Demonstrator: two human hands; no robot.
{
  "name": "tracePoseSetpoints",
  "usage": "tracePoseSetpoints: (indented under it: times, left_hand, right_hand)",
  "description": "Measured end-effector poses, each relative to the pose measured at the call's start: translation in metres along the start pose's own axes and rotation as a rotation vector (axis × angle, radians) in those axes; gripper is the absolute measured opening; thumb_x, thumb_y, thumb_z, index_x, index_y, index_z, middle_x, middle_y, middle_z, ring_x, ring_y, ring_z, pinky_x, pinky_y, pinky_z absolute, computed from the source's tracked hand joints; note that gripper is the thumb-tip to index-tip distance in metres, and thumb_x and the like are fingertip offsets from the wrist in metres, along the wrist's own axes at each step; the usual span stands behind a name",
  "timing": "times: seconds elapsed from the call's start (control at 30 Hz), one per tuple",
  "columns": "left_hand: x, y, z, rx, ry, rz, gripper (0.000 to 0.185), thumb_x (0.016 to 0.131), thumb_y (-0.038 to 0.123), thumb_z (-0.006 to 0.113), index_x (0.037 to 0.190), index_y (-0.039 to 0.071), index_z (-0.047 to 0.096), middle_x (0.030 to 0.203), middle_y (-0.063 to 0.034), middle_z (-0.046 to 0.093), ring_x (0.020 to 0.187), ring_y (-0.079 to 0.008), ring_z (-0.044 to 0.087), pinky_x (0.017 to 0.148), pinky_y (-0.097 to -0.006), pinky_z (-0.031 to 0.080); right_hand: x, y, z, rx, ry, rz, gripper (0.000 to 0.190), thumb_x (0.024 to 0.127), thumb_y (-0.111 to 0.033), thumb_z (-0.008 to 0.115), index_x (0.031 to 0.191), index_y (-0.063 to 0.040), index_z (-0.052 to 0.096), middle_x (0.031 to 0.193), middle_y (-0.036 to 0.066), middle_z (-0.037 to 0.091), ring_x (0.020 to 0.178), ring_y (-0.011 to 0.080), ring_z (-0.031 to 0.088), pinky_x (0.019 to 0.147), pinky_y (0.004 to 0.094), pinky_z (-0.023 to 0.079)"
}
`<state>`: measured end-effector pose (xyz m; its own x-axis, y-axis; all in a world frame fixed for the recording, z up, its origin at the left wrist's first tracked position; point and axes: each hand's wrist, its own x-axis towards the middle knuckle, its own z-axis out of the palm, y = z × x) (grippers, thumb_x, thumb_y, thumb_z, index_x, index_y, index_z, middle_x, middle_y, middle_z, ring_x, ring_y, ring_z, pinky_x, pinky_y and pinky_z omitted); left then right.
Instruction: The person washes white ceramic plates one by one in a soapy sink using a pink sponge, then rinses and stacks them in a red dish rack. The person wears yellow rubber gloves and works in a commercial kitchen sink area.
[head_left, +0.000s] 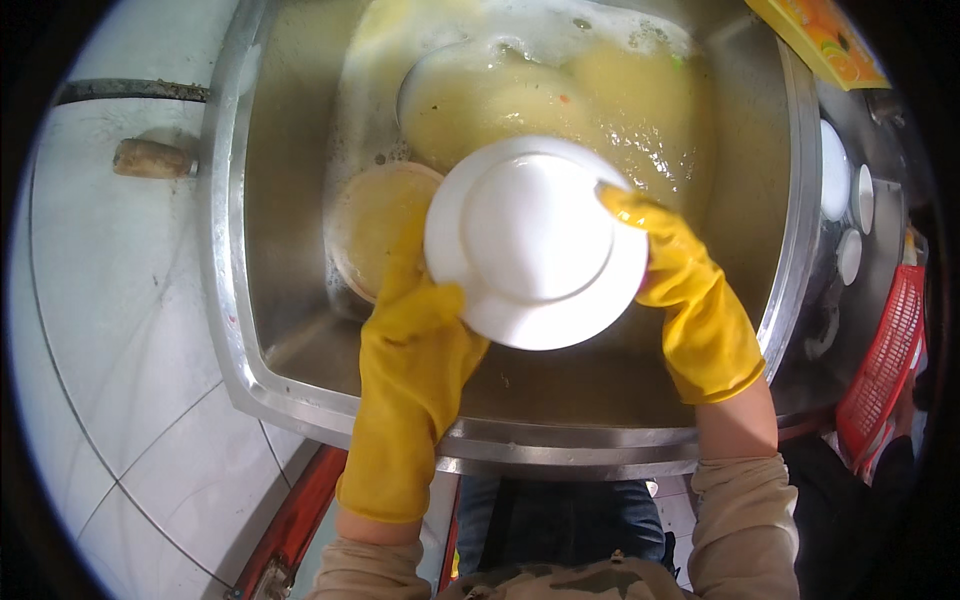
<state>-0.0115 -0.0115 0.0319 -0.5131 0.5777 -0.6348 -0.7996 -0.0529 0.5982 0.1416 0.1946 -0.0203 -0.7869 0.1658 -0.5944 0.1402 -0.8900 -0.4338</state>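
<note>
Both my hands wear yellow rubber gloves and hold a white plate (536, 240) above a stainless steel sink (765, 187). Its underside, with a round foot ring, appears to face me. My left hand (420, 330) grips the plate's lower left rim. At the right rim, my right hand (667, 247) has its thumb on the plate's face, with the other fingers mostly hidden beneath. Cloudy, yellowish, soapy water (645, 97) fills the sink's far part. A round dish (382, 217) lies in it beside my left hand, and a larger round dish (480, 112) shows dimly farther off.
White tiles (135, 300) and a wooden handle (154, 158) lie left of the sink. To the right are several white dishes (834, 169), a red plastic basket (885, 360) and, at the top, a yellow-orange box (832, 45). The metal sink rim (570, 442) runs before my body.
</note>
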Motion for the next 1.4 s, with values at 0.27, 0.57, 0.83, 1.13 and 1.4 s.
tracePoseSetpoints:
  times: [0.27, 0.57, 0.83, 1.13, 1.4]
  left_hand:
    - [0.001, 0.001, 0.008, 0.066, 0.189, -0.046, 0.057, 0.090, 0.004, 0.074, 0.143, 0.002, 0.053, 0.135, -0.0119, 0.063, 0.122, -0.0216, 0.061, 0.107, -0.0333, 0.048]
    - [0.010, -0.014, -0.001, 0.245, 0.265, 0.060, 0.042, 0.084, -0.002, 0.074, 0.124, 0.000, 0.064, 0.111, -0.0094, 0.072, 0.094, -0.0182, 0.069, 0.083, -0.0306, 0.055]
    - [0.003, -0.011, -0.003, -0.029, 0.289, 0.073, 0.050, 0.078, -0.014, 0.063, 0.126, 0.000, 0.063, 0.118, -0.0144, 0.071, 0.106, -0.0247, 0.071, 0.093, -0.0377, 0.058]
    - [0.004, -0.001, 0.014, 0.103, 0.279, 0.042, 0.040, 0.081, -0.007, 0.074, 0.121, -0.002, 0.067, 0.110, -0.0127, 0.073, 0.095, -0.0209, 0.071, 0.084, -0.0341, 0.057]
    - [0.002, -0.010, 0.008, 0.579, 0.327, 0.034, 0.033, 0.085, 0.000, 0.073, 0.117, 0.000, 0.067, 0.106, -0.0093, 0.073, 0.091, -0.0155, 0.068, 0.081, -0.0307, 0.054]
  right_hand:
    - [0.045, 0.034, -0.019, -1.089, 0.522, -0.251, 0.059, 0.098, -0.026, 0.073, 0.148, -0.003, 0.051, 0.127, 0.013, 0.068, 0.115, 0.0225, 0.065, 0.102, 0.0368, 0.050]
    - [0.054, 0.053, 0.066, -0.077, 0.408, -0.020, 0.038, 0.099, -0.040, 0.066, 0.121, -0.009, 0.060, 0.109, 0.006, 0.066, 0.091, 0.0186, 0.063, 0.072, 0.0320, 0.053]
    - [0.013, 0.071, 0.103, -1.189, 0.315, -0.477, 0.033, 0.100, -0.038, 0.065, 0.116, -0.010, 0.069, 0.107, 0.014, 0.073, 0.088, 0.0339, 0.073, 0.080, 0.0395, 0.058]
    - [0.030, 0.052, -0.010, -1.453, 0.593, -0.412, 0.039, 0.102, -0.039, 0.063, 0.127, -0.009, 0.064, 0.107, 0.015, 0.074, 0.097, 0.0302, 0.072, 0.086, 0.0376, 0.055]
    - [0.005, 0.017, 0.088, -0.631, 0.218, -0.100, 0.027, 0.098, -0.028, 0.070, 0.108, -0.004, 0.076, 0.089, 0.002, 0.072, 0.067, 0.0103, 0.063, 0.064, 0.0264, 0.053]
